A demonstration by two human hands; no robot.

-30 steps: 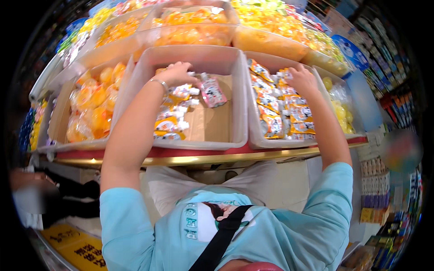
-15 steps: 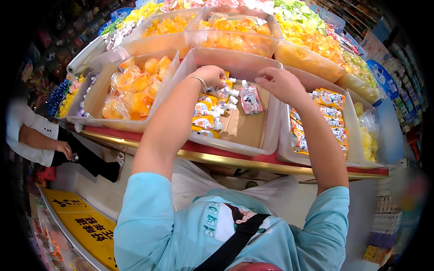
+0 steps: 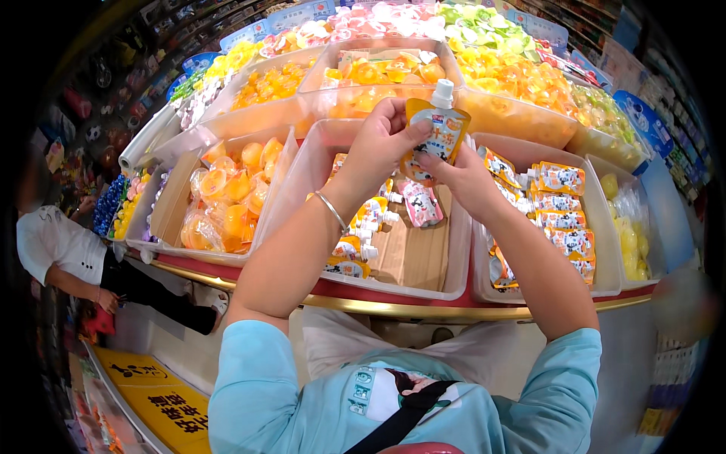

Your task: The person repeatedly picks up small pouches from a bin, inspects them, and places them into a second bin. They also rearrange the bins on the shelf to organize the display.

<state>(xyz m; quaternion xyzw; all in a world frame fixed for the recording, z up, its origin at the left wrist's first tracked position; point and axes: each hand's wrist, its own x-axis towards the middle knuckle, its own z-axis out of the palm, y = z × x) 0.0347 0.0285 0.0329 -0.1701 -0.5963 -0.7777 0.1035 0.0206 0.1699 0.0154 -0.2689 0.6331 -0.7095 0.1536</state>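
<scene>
One left hand (image 3: 387, 140) and one right hand (image 3: 466, 179) share one orange pouch (image 3: 451, 125) with one white cap (image 3: 442, 93). Near stand two pouch bins (image 3: 401, 289), one pink pouch (image 3: 421, 203) in the left bin. One bracelet (image 3: 331, 212) shows.

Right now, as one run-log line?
left hand: grips orange spouted pouch | right hand: touches pouch's lower part | white cap: on | pink spouted pouch: on cardboard

Left forearm (image 3: 293, 246): slanted up and inward from a bent elbow. Left hand (image 3: 384, 144): sat slightly higher in view, its fingers curled, its thumb pressed in a closed pinch. Right forearm (image 3: 525, 246): leaned inward likewise. Right hand (image 3: 465, 180): lay just beside, thumb pointed toward the left hand, fingers mostly hidden.
</scene>
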